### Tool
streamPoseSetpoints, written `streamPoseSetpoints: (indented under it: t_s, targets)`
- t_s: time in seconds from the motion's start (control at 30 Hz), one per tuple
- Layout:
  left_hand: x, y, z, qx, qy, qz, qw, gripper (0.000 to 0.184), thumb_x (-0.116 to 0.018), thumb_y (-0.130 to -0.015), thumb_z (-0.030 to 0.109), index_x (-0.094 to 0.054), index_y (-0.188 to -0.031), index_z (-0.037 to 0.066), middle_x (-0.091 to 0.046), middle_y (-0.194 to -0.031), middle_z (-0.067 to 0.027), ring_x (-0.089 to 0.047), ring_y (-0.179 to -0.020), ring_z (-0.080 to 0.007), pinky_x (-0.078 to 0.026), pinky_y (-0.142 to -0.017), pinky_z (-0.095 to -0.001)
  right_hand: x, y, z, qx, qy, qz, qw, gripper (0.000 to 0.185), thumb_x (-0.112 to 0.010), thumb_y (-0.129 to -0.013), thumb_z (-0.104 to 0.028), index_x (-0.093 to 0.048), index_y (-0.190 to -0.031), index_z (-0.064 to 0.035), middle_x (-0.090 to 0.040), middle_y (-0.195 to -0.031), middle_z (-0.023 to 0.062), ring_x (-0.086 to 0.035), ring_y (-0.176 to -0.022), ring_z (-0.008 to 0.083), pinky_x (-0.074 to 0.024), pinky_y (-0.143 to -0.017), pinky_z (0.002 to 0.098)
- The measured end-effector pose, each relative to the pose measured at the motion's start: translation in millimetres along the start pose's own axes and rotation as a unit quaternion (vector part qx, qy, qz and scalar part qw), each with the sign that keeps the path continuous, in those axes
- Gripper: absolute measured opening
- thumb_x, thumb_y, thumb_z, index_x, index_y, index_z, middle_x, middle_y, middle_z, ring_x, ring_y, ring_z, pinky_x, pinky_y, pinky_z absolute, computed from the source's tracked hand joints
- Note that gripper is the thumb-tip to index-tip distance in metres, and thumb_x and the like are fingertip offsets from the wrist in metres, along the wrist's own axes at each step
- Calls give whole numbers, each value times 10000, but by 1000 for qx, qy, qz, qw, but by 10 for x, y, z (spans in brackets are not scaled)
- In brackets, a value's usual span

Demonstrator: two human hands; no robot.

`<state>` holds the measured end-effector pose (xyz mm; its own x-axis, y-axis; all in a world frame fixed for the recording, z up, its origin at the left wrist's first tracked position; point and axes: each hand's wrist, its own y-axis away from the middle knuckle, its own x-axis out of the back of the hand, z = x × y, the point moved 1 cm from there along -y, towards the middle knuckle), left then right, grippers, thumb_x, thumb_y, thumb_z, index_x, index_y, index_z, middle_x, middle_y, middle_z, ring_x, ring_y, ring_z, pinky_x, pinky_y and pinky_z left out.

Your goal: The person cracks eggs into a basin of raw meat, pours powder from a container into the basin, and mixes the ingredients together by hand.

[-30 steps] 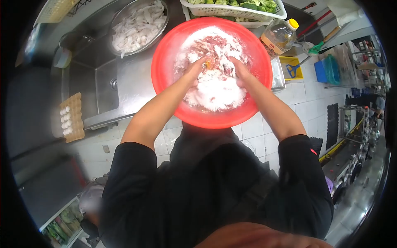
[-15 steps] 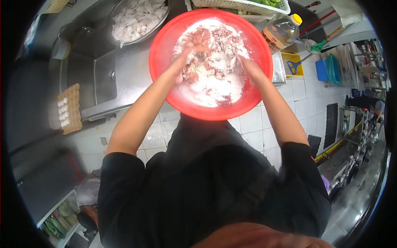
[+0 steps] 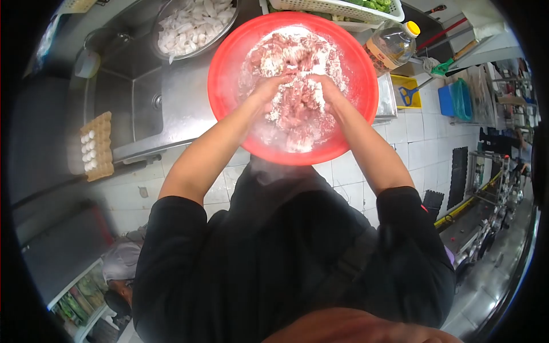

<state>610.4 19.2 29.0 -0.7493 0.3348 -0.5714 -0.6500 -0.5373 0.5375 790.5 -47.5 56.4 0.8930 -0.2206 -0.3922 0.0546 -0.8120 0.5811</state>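
Observation:
A wide red plastic basin (image 3: 220, 80) holds raw reddish meat pieces (image 3: 297, 106) partly coated in white flour (image 3: 337, 60). Both my hands are inside it, close together over the middle. My left hand (image 3: 267, 91) presses in from the left, its fingers curled into the floured meat and partly buried. From the other side, my right hand (image 3: 326, 88) grips into the same heap, with its fingertips hidden. Motion blurs the meat between and below the hands. Flour dust hangs over the basin's near side.
A metal bowl of pale, sliced pieces (image 3: 194, 28) stands by the sink (image 3: 146, 108). An oil bottle (image 3: 394, 46) with a yellow cap touches the basin's right side. Behind are white baskets of green vegetables (image 3: 374, 8). An egg tray (image 3: 100, 146) is at left; another person (image 3: 120, 266) is lower left.
My hands have come closer together and inward over the meat. More red meat shows on top, where white flour lay before. The basin has barely shifted.

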Motion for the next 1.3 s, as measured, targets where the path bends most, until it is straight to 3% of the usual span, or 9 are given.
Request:
streamPoseSetpoints:
  t_s: [0.3,0.4,0.43,0.6,0.77,1.0,1.07,1.2,1.3]
  targets:
    - [-171,338,978,-74,-473,251,841,583,-709,-789,396,-628,-1197,-14,-582,-1268,-241,-543,-1194,-291,-430,-987,-407,-134,267,-951,107,575,297,755,473,-662,-812,-362,-665,-931,95,-684,-854,162,-659,-782,254,-508,-718,381]
    - [207,-133,571,-196,-587,373,691,636,-720,-779,417,-605,-1233,-13,-582,-1273,-236,-535,-1213,-314,-405,-1026,-386,404,-179,-652,252,485,281,789,510,-658,-803,-436,-684,-940,54,-685,-853,162,-662,-814,239,-512,-725,379]
    - [220,-167,546,-231,-616,415,629,654,-724,-776,425,-597,-1246,-12,-582,-1274,-234,-532,-1220,-321,-397,-1039,-379,451,-202,-620,90,430,256,861,529,-603,-846,-474,-672,-1077,-3,-693,-978,146,-667,-843,238,-526,-755,372]
    - [269,-455,502,-104,-293,135,941,818,-684,-789,522,-456,-1407,36,-503,-1405,-164,-440,-1327,-279,-311,-1104,-372,564,-636,-325,-26,88,98,991,555,-502,-927,-464,-557,-1279,-39,-659,-1113,95,-660,-879,200,-556,-767,357]
    - [81,-379,432,-21,33,38,998,612,-521,-920,507,-577,-1295,26,-568,-1338,-138,-565,-1192,-245,-456,-964,-351,399,-681,-229,8,4,-36,999,512,-497,-933,-448,-564,-1286,-83,-656,-1107,87,-648,-974,220,-530,-846,418]
    - [260,-109,472,-48,-163,39,985,579,-508,-934,489,-583,-1273,25,-625,-1248,-129,-601,-1127,-236,-493,-907,-360,310,-189,-379,18,29,-23,999,436,-595,-905,-320,-587,-1186,14,-687,-1057,144,-682,-920,207,-564,-745,326]
    - [163,66,569,-49,-342,98,933,582,-570,-900,487,-594,-1240,16,-673,-1124,-144,-621,-1077,-271,-484,-924,-378,107,94,-671,-22,559,97,823,504,-669,-799,-359,-639,-1081,58,-671,-1059,215,-667,-955,302,-539,-799,392]
    - [-130,267,797,-184,-697,183,669,877,-773,-722,479,-438,-1364,-16,-430,-1415,-229,-441,-1301,-336,-362,-1067,-448,100,18,-825,253,735,97,621,505,-735,-699,-341,-653,-1013,47,-664,-954,266,-635,-951,404,-515,-841,410]
    - [109,-235,675,-247,-739,181,600,933,-816,-666,471,-428,-1382,15,-395,-1449,-204,-432,-1300,-333,-364,-1062,-456,492,-639,-504,137,648,77,746,608,-741,-683,-237,-568,-1220,-10,-670,-1026,220,-643,-1010,338,-507,-867,396]
